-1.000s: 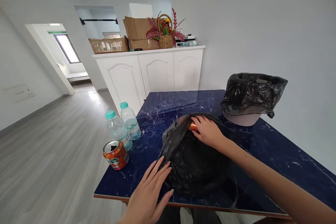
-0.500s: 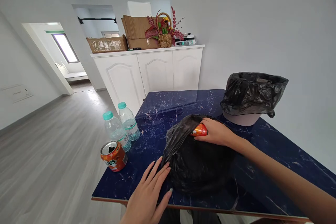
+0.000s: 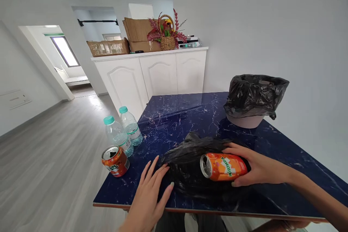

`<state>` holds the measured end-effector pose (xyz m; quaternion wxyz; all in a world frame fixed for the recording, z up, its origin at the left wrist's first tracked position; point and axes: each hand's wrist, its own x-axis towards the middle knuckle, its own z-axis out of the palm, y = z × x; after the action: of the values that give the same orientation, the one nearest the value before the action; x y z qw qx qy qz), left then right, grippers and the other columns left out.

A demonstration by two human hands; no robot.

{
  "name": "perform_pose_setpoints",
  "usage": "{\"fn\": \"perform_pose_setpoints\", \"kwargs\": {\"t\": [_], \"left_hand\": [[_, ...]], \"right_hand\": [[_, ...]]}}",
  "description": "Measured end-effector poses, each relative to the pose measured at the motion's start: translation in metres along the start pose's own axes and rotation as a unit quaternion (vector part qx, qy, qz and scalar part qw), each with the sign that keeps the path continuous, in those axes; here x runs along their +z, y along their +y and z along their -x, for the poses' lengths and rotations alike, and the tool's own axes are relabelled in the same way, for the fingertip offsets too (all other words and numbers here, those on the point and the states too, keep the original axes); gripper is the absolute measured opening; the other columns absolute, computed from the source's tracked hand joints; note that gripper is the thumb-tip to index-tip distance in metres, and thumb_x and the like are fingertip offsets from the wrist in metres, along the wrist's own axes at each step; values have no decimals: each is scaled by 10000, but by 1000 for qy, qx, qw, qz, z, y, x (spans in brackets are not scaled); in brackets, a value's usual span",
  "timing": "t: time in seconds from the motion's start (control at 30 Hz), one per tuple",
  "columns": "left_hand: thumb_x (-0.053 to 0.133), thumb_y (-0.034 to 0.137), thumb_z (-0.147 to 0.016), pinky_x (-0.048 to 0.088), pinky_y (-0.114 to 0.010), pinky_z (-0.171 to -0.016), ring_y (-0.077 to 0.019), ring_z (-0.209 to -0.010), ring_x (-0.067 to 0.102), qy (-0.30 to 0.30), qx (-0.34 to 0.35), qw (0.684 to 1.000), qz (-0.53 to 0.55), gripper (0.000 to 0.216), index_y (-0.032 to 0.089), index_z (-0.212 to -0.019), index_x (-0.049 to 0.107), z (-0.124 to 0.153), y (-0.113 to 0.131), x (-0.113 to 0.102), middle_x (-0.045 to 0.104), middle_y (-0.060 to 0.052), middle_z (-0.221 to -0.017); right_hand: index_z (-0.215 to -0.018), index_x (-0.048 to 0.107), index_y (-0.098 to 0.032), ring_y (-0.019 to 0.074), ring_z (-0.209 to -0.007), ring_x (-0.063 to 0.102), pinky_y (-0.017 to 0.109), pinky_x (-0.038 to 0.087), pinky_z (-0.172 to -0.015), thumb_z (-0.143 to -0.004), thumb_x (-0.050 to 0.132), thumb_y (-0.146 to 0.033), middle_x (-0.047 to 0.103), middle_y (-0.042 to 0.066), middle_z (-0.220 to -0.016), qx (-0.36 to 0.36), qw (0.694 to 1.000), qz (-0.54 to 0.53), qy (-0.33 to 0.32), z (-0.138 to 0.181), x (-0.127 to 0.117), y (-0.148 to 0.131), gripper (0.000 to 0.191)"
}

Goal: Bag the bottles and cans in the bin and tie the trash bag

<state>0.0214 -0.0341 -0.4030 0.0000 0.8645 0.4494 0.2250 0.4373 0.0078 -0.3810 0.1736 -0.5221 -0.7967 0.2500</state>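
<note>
An orange Mirinda can [image 3: 225,166] lies sideways in my right hand [image 3: 252,168], which grips its base end; its opened top points left. Beneath and behind the can a black plastic bag [image 3: 187,174] spreads over the dark blue marbled table [image 3: 174,119]. My left hand [image 3: 150,188] rests with fingers spread at the bag's left edge, fingertips touching it. At the table's left side a second orange can [image 3: 115,161] stands upright with its top opened. Two clear plastic bottles with teal caps, a nearer bottle [image 3: 118,136] and a farther bottle [image 3: 130,125], stand behind that can.
A bin [image 3: 246,120] lined with a black bag [image 3: 255,96] stands at the table's back right, near the wall. Past the table, a white cabinet [image 3: 163,74] carries cardboard boxes [image 3: 108,47] and a wicker flower basket [image 3: 168,43]. The table's front edge is close to me.
My right hand has drawn the can out of the black bag, toward me and to the right. The bag has sunk flatter. My left hand stays at its edge.
</note>
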Motion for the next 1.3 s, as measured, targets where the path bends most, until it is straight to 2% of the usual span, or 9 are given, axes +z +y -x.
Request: {"fn": "perform_pose_setpoints", "kwargs": {"t": [0.17, 0.3, 0.43, 0.53, 0.63, 0.8, 0.9, 1.07, 1.3], "left_hand": [[577, 357, -1058, 619, -507, -1017, -300, -1224, 708, 69, -59, 985, 150, 233, 315, -1275, 651, -21, 45, -6, 755, -72, -1264], [729, 480, -951, 632, -513, -1000, -305, -1160, 733, 81, -131, 946, 286, 510, 294, -1400, 575, -54, 86, -6, 745, -101, -1302], [753, 453, -929, 630, -487, -1015, -279, -1122, 753, 88, -160, 911, 369, 404, 280, -1278, 648, -78, 107, -7, 780, -67, -1234], [786, 463, -903, 629, -474, -1019, -280, -1122, 755, 104, -147, 912, 369, 419, 287, -1266, 670, -79, 108, -18, 785, -53, -1229], [784, 559, -895, 624, -471, -1024, -287, -1127, 754, 152, -143, 924, 321, 481, 303, -1285, 668, -74, 95, -42, 775, -50, -1259], [724, 654, -903, 574, -509, -1065, -330, -1194, 720, 267, -172, 936, 151, 617, 256, -1361, 615, -83, 44, -91, 733, -103, -1334], [647, 697, -927, 552, -530, -1054, -362, -1228, 694, 227, -167, 959, 20, 657, 228, -1386, 596, -94, 8, -102, 722, -123, -1331], [488, 692, -989, 558, -516, -971, -385, -1200, 689, 120, -194, 971, -71, 656, 175, -1387, 556, -104, -38, -87, 678, -183, -1352], [442, 605, -1023, 570, -496, -861, -426, -1115, 711, 81, -240, 956, -148, 629, 84, -1366, 522, -105, -59, -68, 683, -240, -1235]], "right_hand": [[-1423, 688, -255, 445, -1405, 575, 538, 525, -1147, -728, 854, -688, 571, 162, -1548, -31, 997, -34, 66, -2, 17, -19, 836], [-1415, 674, -227, 405, -1365, 599, 508, 526, -1144, -774, 842, -648, 574, 172, -1498, -63, 986, -56, 141, -4, 39, -41, 785], [-1418, 676, -236, 389, -1315, 635, 499, 555, -1111, -772, 852, -657, 617, 162, -1426, -72, 987, -52, 133, -3, 52, -48, 791], [-1555, 565, -236, 435, -1498, 471, 565, 455, -1207, -764, 831, -729, 476, 194, -1627, -92, 989, -23, 111, -4, 57, -32, 969], [-1684, 361, -239, 429, -1618, 248, 623, 320, -1272, -867, 710, -762, 257, 195, -1764, -71, 992, 30, 101, -7, 61, -1, 1031], [-1727, 207, -327, 434, -1628, 166, 670, 331, -1256, -972, 557, -753, 159, 113, -1797, 16, 988, 103, 112, -5, 63, 48, 935], [-1729, 196, -321, 401, -1635, 168, 647, 296, -1283, -1004, 519, -729, 156, 104, -1798, 9, 983, 123, 138, -2, 64, 60, 892], [-1716, 251, -316, 387, -1626, 230, 642, 312, -1283, -1003, 534, -723, 236, 102, -1782, -9, 978, 135, 159, -2, 66, 59, 868], [-1699, 301, -267, 365, -1623, 268, 622, 314, -1294, -1023, 489, -720, 292, 108, -1765, 2, 979, 136, 153, -2, 62, 54, 835]]}}
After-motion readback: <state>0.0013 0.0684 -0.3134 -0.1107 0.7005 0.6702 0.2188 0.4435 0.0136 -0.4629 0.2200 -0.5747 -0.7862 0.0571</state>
